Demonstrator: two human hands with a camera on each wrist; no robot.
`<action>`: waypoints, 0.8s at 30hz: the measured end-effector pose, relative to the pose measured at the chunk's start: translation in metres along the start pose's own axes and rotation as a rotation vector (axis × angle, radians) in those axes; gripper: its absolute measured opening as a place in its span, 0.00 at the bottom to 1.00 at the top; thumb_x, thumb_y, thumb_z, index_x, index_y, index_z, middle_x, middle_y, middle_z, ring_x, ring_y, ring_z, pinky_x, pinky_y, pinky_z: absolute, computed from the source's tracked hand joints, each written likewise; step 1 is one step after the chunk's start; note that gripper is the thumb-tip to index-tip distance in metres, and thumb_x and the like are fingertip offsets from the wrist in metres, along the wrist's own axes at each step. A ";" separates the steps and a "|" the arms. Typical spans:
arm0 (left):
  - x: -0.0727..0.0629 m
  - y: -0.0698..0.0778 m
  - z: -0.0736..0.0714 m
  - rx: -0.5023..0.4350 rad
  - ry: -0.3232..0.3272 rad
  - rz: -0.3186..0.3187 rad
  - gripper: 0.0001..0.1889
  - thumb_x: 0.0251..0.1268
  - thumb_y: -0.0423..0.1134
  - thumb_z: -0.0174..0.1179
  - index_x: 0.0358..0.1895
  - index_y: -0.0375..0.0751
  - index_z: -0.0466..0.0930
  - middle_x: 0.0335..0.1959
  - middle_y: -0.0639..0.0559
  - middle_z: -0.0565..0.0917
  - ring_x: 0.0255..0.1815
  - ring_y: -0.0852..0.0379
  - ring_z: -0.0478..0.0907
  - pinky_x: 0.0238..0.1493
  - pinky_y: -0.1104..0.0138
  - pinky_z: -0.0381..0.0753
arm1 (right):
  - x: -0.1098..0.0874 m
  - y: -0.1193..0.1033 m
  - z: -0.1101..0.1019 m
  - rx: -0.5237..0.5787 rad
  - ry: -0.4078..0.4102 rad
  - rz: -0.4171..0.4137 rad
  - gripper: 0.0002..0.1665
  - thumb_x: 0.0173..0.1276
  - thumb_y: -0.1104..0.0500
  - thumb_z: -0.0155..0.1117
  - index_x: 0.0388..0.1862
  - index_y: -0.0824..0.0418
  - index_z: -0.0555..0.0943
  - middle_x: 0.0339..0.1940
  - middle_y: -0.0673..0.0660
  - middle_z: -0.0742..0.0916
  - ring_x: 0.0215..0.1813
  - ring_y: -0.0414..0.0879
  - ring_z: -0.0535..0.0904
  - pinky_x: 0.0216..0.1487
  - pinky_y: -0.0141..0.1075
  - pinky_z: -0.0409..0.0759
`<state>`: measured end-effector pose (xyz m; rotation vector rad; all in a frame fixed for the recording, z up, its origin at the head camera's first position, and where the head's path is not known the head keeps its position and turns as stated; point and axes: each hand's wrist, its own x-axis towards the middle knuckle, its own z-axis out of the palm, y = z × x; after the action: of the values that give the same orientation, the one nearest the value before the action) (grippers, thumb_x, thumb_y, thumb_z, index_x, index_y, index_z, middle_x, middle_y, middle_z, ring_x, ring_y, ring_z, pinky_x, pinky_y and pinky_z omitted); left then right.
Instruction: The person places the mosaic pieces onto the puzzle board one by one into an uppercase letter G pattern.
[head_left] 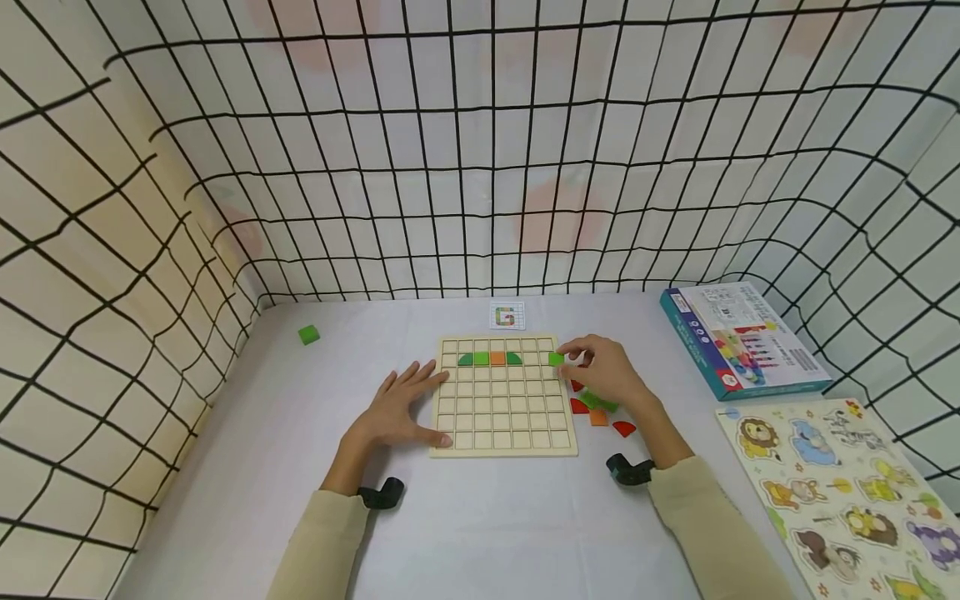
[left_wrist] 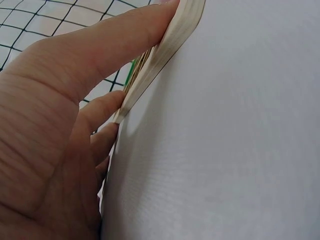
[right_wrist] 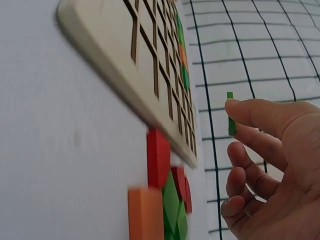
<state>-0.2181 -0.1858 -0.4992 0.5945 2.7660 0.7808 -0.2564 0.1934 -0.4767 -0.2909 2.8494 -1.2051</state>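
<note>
Green tile (head_left: 555, 359) pinched, 4 pieces (head_left: 497, 358) on board (head_left: 506, 408)

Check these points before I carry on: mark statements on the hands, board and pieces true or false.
1. The right hand pinches a green piece. True.
2. The left hand holds a red piece. False: it touches the left side of the grid board.
3. Four pieces lie in one row on the grid board. True.
4. The pattern card lies on the grid board. False: the pattern card lies beyond its far edge.
5. Every loose piece lies right of the grid board. False: a lone green block lies off to the left.
</note>
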 end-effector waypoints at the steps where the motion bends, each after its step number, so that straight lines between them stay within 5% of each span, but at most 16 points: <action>1: 0.000 0.000 0.000 0.000 0.001 0.002 0.58 0.42 0.68 0.77 0.81 0.56 0.62 0.86 0.51 0.53 0.88 0.44 0.42 0.84 0.40 0.36 | 0.001 -0.004 0.004 0.015 -0.006 -0.012 0.18 0.66 0.54 0.75 0.54 0.57 0.88 0.44 0.57 0.84 0.40 0.50 0.73 0.33 0.35 0.74; 10: 0.002 -0.002 0.003 0.023 0.004 -0.002 0.58 0.42 0.69 0.76 0.81 0.56 0.62 0.86 0.52 0.53 0.87 0.44 0.42 0.84 0.40 0.37 | 0.010 -0.034 0.033 0.103 -0.060 -0.114 0.17 0.66 0.56 0.75 0.52 0.58 0.88 0.42 0.56 0.85 0.38 0.49 0.72 0.37 0.38 0.72; 17: 0.002 0.001 0.003 0.022 0.010 -0.009 0.58 0.42 0.68 0.77 0.80 0.56 0.63 0.86 0.49 0.52 0.87 0.41 0.42 0.82 0.37 0.35 | 0.020 -0.051 0.057 0.106 -0.101 -0.143 0.16 0.65 0.57 0.75 0.52 0.57 0.89 0.38 0.54 0.85 0.28 0.44 0.70 0.30 0.34 0.71; 24: 0.003 0.003 0.002 0.036 0.022 -0.004 0.55 0.42 0.69 0.76 0.79 0.58 0.66 0.85 0.48 0.53 0.87 0.41 0.43 0.82 0.36 0.37 | 0.029 -0.064 0.079 0.095 -0.132 -0.152 0.15 0.66 0.56 0.75 0.50 0.58 0.89 0.40 0.53 0.86 0.39 0.45 0.76 0.42 0.36 0.77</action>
<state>-0.2195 -0.1817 -0.4994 0.5905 2.8055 0.7430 -0.2668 0.0880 -0.4852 -0.5695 2.6895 -1.2895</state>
